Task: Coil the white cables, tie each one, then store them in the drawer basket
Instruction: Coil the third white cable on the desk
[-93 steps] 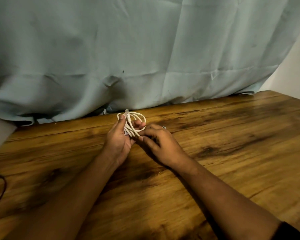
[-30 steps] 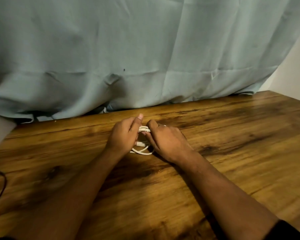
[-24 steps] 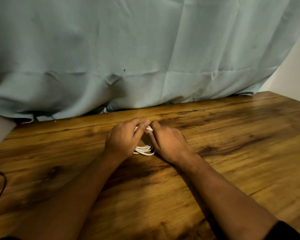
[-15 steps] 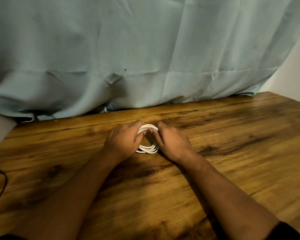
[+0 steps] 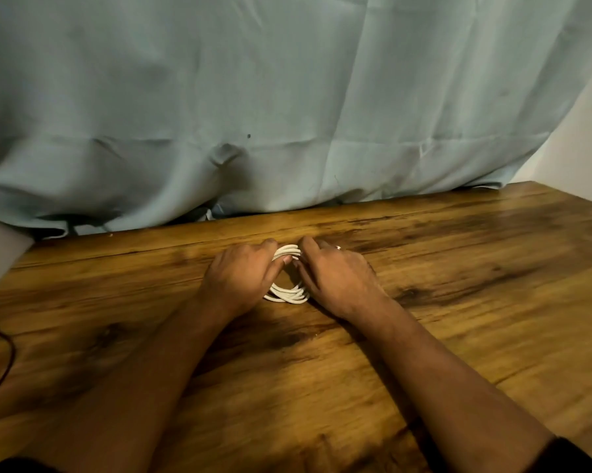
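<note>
You are looking down at a wooden desk (image 5: 475,302), its brown top streaked with dark grain and faintly glossy under dim, warm light. Along its far edge hangs a pale blue-green curtain (image 5: 287,97), creased and bunched where it meets the wood. Past the desk's far right corner you see a plain pale wall (image 5: 588,148). At the desk's left edge a thin dark cord (image 5: 10,349) curves.

I see a wooden tabletop (image 5: 458,302) with dark grain streaks. A coiled white cable (image 5: 286,296) lies flat on it, toward the far edge and about midway between left and right edges. A thin dark cord (image 5: 10,349) curves over its left edge.
</note>
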Tool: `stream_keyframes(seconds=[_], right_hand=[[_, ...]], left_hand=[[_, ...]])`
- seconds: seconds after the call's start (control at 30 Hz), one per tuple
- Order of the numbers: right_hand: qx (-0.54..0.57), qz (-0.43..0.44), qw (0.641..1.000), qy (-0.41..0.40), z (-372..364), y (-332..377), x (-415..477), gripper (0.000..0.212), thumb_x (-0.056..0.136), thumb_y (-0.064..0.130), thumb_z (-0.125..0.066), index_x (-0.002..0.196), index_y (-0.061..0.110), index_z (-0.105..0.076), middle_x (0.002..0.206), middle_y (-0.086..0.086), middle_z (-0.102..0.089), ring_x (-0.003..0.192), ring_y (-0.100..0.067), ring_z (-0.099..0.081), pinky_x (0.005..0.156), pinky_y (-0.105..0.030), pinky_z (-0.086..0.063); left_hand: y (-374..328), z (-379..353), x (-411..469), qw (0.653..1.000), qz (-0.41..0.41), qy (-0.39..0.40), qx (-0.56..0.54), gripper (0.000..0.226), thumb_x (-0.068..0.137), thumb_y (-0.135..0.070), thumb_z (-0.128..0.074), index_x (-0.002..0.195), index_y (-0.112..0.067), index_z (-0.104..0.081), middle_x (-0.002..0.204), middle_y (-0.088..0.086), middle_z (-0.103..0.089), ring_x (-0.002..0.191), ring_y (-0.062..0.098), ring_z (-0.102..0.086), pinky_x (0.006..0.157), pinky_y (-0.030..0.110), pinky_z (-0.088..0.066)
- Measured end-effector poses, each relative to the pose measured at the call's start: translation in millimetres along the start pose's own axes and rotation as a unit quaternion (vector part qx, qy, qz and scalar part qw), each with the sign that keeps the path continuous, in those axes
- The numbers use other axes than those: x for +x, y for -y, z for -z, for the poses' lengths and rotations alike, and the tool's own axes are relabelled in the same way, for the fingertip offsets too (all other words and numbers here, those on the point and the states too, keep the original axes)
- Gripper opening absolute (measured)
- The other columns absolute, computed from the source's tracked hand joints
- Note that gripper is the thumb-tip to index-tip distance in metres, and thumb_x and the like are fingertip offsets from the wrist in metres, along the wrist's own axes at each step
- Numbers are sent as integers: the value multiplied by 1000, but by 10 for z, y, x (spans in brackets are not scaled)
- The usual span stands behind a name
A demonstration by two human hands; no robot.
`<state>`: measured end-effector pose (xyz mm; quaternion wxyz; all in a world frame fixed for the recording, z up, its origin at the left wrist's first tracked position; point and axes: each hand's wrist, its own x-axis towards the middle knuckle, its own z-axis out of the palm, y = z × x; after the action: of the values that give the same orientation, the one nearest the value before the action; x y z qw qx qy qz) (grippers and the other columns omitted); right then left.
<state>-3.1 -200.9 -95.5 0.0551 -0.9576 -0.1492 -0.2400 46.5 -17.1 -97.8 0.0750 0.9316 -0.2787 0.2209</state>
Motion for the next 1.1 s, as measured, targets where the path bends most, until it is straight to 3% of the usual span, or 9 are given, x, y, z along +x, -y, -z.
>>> stream_keyframes(seconds=[0.17,0.3,0.53,0.73,1.03,1.1], right_hand=[[-26,-16,999,16,44,42,-17,33,104,49,-41,113,18,-47,94,-9,-71,84,-35,-69,66,-40,-47],[-15,-28,999,23,56,60,-14,29,107,43,-40,112,16,-50,99,-14,-72,89,-40,-69,65,-38,-36],[16,-101,995,-4,-19,64,-35,28,107,43,-41,111,17,-50,100,-16,-72,91,-42,-69,70,-43,-48],[23,-104,994,-10,-40,54,-27,26,107,42,-40,110,18,-49,99,-13,-72,91,-40,-69,72,-44,-50],[52,-80,995,17,4,45,-34,24,106,42,-44,107,19,-47,99,-14,-71,91,-39,-68,67,-40,-40],[53,-81,995,19,9,41,-35,24,106,42,-43,106,19,-47,98,-15,-71,90,-40,-68,68,-41,-43]], left_hand=[[-7,12,-4,1000,-13,-6,6,44,103,-58,-36,114,-22,-58,100,13,-73,96,38,-68,69,41,-43],[-16,39,-18,1000,-16,-17,-7,47,100,-62,-36,109,-23,-61,97,12,-73,94,39,-68,65,39,-37],[-167,82,-32,1000,12,-22,14,40,100,-47,-45,136,-29,-41,115,4,-72,101,36,-69,76,40,-48],[-201,54,19,997,48,13,57,27,106,-39,-39,124,-21,-48,117,5,-70,103,34,-67,76,40,-48],[-74,40,-9,998,-8,2,56,35,107,-49,-34,122,-21,-49,104,9,-72,93,34,-69,66,37,-37],[-51,36,-14,999,-18,-4,49,37,106,-51,-34,121,-21,-50,103,10,-72,92,36,-69,64,37,-35]])
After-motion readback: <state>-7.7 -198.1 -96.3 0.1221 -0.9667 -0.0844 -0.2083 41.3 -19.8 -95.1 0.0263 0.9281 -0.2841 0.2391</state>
